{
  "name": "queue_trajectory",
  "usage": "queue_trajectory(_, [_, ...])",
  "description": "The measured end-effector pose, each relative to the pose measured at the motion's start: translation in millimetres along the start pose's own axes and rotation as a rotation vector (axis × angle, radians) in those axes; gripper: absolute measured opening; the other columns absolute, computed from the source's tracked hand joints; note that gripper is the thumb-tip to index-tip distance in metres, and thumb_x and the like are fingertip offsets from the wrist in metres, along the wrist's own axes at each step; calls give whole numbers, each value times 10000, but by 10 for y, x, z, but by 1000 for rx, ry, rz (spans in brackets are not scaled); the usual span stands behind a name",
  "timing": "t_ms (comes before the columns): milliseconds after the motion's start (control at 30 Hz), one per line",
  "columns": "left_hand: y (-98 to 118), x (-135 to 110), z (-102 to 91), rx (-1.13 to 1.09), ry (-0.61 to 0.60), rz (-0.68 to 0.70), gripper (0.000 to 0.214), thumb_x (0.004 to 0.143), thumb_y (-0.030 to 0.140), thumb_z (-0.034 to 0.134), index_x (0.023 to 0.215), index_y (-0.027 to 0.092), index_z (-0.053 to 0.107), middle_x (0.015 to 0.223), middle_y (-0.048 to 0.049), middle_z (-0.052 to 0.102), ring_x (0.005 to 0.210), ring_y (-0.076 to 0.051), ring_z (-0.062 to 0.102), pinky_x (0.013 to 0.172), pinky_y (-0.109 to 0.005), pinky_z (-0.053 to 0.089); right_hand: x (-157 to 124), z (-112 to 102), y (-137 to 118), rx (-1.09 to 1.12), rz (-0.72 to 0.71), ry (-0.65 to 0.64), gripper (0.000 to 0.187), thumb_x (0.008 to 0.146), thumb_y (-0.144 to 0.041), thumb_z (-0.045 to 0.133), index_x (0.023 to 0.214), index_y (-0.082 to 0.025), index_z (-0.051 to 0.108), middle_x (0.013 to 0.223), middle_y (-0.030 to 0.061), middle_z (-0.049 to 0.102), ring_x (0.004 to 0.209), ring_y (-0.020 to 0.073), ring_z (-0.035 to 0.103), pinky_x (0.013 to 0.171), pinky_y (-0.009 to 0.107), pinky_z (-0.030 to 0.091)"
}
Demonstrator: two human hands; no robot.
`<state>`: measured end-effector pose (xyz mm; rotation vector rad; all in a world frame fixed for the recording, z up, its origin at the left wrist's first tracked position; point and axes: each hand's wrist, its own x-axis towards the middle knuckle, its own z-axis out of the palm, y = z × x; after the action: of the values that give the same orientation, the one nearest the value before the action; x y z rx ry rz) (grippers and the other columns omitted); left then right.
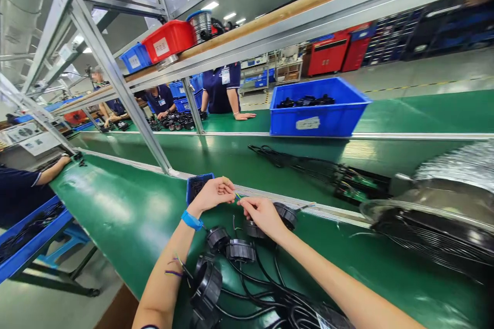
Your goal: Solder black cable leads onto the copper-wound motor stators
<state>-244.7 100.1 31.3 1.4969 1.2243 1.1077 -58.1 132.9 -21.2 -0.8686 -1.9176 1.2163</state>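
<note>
We note the left hand (214, 195) and right hand (264, 216) nearly meeting, thumb and fingers of each pinched on a thin wire (238, 197). It sits in the narrow gap between the fingertips; we see only a short yellow-green bit, the rest hidden. Below the hands: round black caps (241, 251), ridged at the sides, and glossy black cables (266, 284). Beside the left hand, a small blue box (189, 193).
</note>
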Motion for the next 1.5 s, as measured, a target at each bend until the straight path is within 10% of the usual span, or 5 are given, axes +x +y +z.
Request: queue_trajectory(1500, [-24, 13, 36, 138, 6, -27, 375, 708, 364, 833, 912, 106, 652, 699, -40, 687, 622, -130, 641, 655, -274, 527, -36, -106, -38, -187, -89, 17, 454, 833, -543, 450, 712, -226, 752, 756, 55, 746, 687, 266, 657, 667, 360, 467])
